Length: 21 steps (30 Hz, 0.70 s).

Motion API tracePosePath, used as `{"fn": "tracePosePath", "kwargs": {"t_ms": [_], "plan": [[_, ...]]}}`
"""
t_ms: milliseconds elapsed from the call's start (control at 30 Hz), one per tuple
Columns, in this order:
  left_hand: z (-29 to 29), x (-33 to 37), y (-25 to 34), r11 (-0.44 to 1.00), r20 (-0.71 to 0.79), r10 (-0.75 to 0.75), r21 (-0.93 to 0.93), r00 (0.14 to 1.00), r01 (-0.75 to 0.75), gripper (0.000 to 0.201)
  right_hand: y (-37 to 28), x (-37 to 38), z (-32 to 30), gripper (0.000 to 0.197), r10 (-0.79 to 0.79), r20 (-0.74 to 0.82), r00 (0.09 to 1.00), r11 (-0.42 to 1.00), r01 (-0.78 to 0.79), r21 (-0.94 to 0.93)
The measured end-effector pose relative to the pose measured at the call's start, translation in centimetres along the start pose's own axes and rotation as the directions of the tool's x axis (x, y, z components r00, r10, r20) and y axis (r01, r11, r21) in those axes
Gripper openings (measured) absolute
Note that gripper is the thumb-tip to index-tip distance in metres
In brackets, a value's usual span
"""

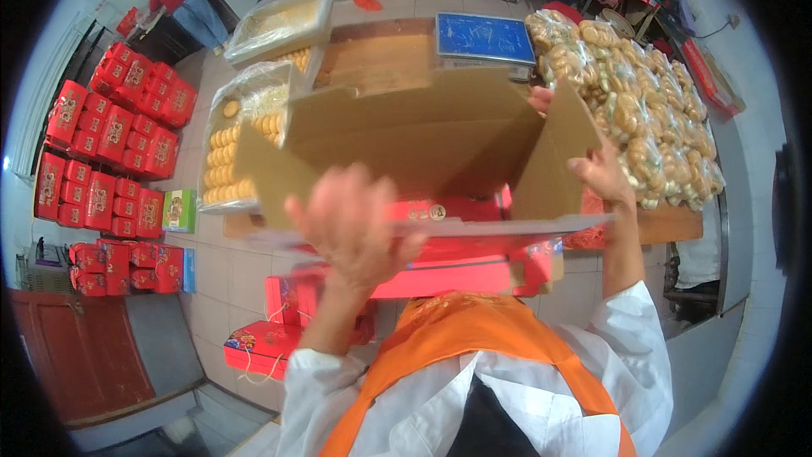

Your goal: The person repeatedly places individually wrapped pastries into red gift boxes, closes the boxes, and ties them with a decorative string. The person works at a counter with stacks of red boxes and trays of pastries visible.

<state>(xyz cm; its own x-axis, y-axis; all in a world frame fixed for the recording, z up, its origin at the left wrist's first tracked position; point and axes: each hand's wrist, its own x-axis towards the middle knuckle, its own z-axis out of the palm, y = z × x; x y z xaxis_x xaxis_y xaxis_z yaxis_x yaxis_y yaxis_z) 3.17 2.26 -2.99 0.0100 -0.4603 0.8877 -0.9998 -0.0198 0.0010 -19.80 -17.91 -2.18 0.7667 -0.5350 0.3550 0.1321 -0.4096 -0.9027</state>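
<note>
An open cardboard box point(397, 131), brown inside with its flaps raised, is in front of my body. My right hand point(605, 176) grips its right flap, thumb on the near side and fingertips showing past the far edge. Blurred by motion, my left hand point(351, 224) is over the box's near left edge with thumb and fingers apart; whether it touches the cardboard I cannot tell. Red packaging point(448, 210) shows inside the box, and more red box surface point(440, 279) shows below its near edge.
Trays of round pastries point(222, 152) stand left of the box, bagged buns point(643, 110) to the right. A blue-topped flat scale-like object point(485, 36) lies beyond. Red gift boxes point(110, 135) are stacked at left; another point(262, 345) is near my left arm. A person point(188, 2) stands far left.
</note>
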Motion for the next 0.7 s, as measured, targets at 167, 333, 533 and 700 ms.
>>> {"fn": "tracePosePath", "kwargs": {"t_ms": [167,333,533,700], "plan": [[-0.4,5.6,1.3,0.998,0.584,0.002,-0.058,0.812,0.039,0.040,1.1,0.4,0.7,0.082,0.079,-0.131,0.988,0.903,-0.016,0.428],[3.2,4.1,-0.7,0.901,0.962,-0.073,-0.049,0.262,0.431,0.049,1.9,0.4,0.2,0.077,0.049,-0.139,0.989,0.878,0.024,0.478],[3.7,2.5,-1.4,0.886,0.995,-0.099,0.082,0.014,0.456,0.050,0.2,-0.2,0.1,0.040,-0.118,0.283,0.952,0.913,0.217,-0.347],[3.7,1.6,-2.0,0.890,0.985,-0.148,0.091,0.093,0.447,0.046,-1.6,1.3,2.4,0.033,0.003,0.414,0.910,0.525,0.351,-0.775]]}}
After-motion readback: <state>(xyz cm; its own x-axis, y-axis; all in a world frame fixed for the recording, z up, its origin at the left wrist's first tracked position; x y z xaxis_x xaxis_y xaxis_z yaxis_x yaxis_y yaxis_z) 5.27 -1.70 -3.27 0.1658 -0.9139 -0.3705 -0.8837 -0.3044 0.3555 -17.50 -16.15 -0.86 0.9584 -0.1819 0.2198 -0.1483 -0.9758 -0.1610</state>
